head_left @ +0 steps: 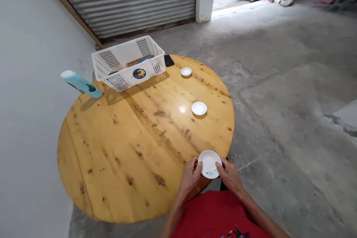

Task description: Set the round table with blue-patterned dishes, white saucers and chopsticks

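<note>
Holding dish (209, 163), wooden table (145, 137), concrete floor (284, 93)

The left hand (191, 173) and the right hand (229, 174) are gripping opposite sides of a shallow, round white bowl (209, 161) above the near edge of a round, yellowish wooden table (117, 137). Two small, round white dishes (199, 108) are resting farther off. A rectangular, perforated white plastic basket (153, 67) is standing between a turquoise bottle (78, 82) and a flat black object (169, 60).

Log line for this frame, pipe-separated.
left hand: holds bowl | right hand: holds bowl | on table: near dish, far dish, basket, bottle
</note>
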`<act>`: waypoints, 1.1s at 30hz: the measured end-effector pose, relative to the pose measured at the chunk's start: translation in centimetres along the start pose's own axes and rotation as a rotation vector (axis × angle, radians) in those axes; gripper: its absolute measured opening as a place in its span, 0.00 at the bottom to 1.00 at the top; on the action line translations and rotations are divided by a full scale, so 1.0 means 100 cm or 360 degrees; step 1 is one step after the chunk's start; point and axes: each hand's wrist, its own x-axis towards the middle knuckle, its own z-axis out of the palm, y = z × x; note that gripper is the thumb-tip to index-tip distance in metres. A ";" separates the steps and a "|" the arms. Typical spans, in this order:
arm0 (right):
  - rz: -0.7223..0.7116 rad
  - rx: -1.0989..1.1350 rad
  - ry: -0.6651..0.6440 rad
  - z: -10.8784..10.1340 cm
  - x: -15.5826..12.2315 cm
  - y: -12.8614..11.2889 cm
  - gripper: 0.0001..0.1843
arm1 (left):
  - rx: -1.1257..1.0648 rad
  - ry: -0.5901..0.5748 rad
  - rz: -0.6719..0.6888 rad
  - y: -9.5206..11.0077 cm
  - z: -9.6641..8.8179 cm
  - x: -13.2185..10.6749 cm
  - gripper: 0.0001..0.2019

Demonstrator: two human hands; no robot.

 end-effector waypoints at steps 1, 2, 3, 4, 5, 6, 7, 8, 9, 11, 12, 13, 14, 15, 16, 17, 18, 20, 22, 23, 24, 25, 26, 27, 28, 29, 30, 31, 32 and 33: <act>-0.0014 -0.0026 -0.0020 -0.014 0.009 0.006 0.17 | -0.0007 0.0021 -0.0013 0.007 0.013 0.008 0.13; -0.0026 -0.0047 -0.0046 -0.030 0.019 0.012 0.18 | -0.0009 0.0046 -0.0028 0.015 0.027 0.017 0.13; -0.0036 -0.0068 -0.0073 -0.046 0.029 0.019 0.19 | -0.0005 0.0072 -0.0046 0.024 0.042 0.025 0.13; -0.0046 -0.0093 -0.0103 -0.064 0.040 0.024 0.20 | 0.0000 0.0100 -0.0064 0.034 0.057 0.033 0.13; -0.0056 -0.0120 -0.0134 -0.081 0.051 0.030 0.21 | -0.0004 0.0127 -0.0085 0.043 0.072 0.041 0.13; -0.0069 -0.0146 -0.0170 -0.098 0.062 0.034 0.22 | -0.0021 0.0154 -0.0108 0.053 0.087 0.049 0.13; -0.0083 -0.0170 -0.0210 -0.115 0.073 0.038 0.23 | -0.0066 0.0182 -0.0138 0.062 0.101 0.056 0.13; -0.0101 -0.0189 -0.0255 -0.130 0.084 0.041 0.23 | -0.0127 0.0210 -0.0175 0.071 0.115 0.063 0.13; -0.0123 -0.0205 -0.0307 -0.144 0.095 0.044 0.23 | -0.0200 0.0239 -0.0213 0.079 0.127 0.069 0.13; -0.0183 -0.0243 -0.0415 -0.165 0.117 0.047 0.21 | -0.0337 0.0305 -0.0283 0.094 0.146 0.079 0.12; -0.0216 -0.0265 -0.0465 -0.173 0.128 0.047 0.21 | -0.0385 0.0344 -0.0310 0.101 0.153 0.083 0.12; -0.0251 -0.0285 -0.0510 -0.178 0.138 0.046 0.20 | -0.0421 0.0386 -0.0330 0.107 0.157 0.087 0.12; -0.0285 -0.0299 -0.0549 -0.181 0.147 0.045 0.20 | -0.0445 0.0433 -0.0345 0.113 0.159 0.090 0.12; -0.0319 -0.0308 -0.0577 -0.181 0.156 0.043 0.20 | -0.0454 0.0483 -0.0356 0.118 0.159 0.094 0.12; -0.0353 -0.0315 -0.0594 -0.179 0.164 0.040 0.20 | -0.0444 0.0535 -0.0364 0.122 0.157 0.097 0.12; -0.0388 -0.0318 -0.0601 -0.176 0.172 0.037 0.21 | -0.0418 0.0588 -0.0369 0.125 0.152 0.101 0.12; -0.0427 -0.0323 -0.0599 -0.171 0.180 0.033 0.21 | -0.0383 0.0643 -0.0373 0.126 0.146 0.106 0.12; -0.0499 -0.0335 -0.0579 -0.158 0.196 0.022 0.21 | -0.0322 0.0738 -0.0372 0.127 0.130 0.118 0.11; -0.0551 -0.0358 -0.0575 -0.144 0.213 0.010 0.20 | -0.0286 0.0809 -0.0361 0.126 0.112 0.132 0.11; -0.0568 -0.0379 -0.0580 -0.137 0.223 0.004 0.19 | -0.0256 0.0834 -0.0358 0.125 0.102 0.140 0.11; -0.0578 -0.0405 -0.0586 -0.130 0.233 -0.002 0.19 | -0.0210 0.0857 -0.0358 0.124 0.093 0.148 0.11; -0.0582 -0.0431 -0.0592 -0.123 0.243 -0.009 0.19 | -0.0147 0.0881 -0.0363 0.123 0.083 0.156 0.11; -0.0583 -0.0448 -0.0597 -0.115 0.254 -0.015 0.18 | -0.0076 0.0911 -0.0375 0.122 0.074 0.165 0.11; -0.0579 -0.0450 -0.0600 -0.107 0.264 -0.020 0.18 | -0.0008 0.0941 -0.0392 0.121 0.065 0.173 0.11; -0.0573 -0.0441 -0.0603 -0.098 0.274 -0.025 0.18 | 0.0050 0.0972 -0.0410 0.120 0.057 0.181 0.12; -0.0570 -0.0427 -0.0604 -0.089 0.284 -0.030 0.18 | 0.0106 0.1008 -0.0428 0.119 0.049 0.189 0.12; -0.0571 -0.0415 -0.0603 -0.079 0.292 -0.034 0.19 | 0.0162 0.1043 -0.0447 0.117 0.041 0.196 0.13; -0.0581 -0.0411 -0.0597 -0.070 0.300 -0.037 0.19 | 0.0217 0.1069 -0.0464 0.116 0.035 0.203 0.13; -0.0599 -0.0422 -0.0586 -0.062 0.308 -0.041 0.20 | 0.0269 0.1086 -0.0478 0.114 0.029 0.209 0.14; -0.0623 -0.0448 -0.0571 -0.054 0.314 -0.044 0.20 | 0.0319 0.1094 -0.0492 0.112 0.024 0.214 0.14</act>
